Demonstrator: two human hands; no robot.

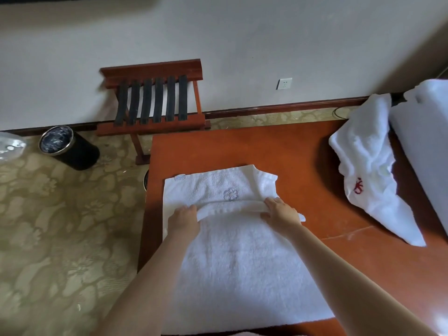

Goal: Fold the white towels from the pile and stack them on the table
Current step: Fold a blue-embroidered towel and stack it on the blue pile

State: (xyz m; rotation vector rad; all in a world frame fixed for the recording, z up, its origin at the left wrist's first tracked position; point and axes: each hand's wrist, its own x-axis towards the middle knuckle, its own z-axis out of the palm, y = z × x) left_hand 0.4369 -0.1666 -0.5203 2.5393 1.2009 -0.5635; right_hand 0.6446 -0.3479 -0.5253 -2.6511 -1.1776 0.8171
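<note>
The left hand [184,220] and right hand [281,212] are gripping one towel [230,263] mid-fold on the counter [303,166]; the pile [368,161] is awaiting folding.

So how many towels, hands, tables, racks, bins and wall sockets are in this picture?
Towels: 2, the towel under the hands and the crumpled towel at the right
Hands: 2, left hand and right hand, both holding the fold
Table: 1
Wooden rack: 1
Black bin: 1
Wall socket: 1
Total: 8
</note>
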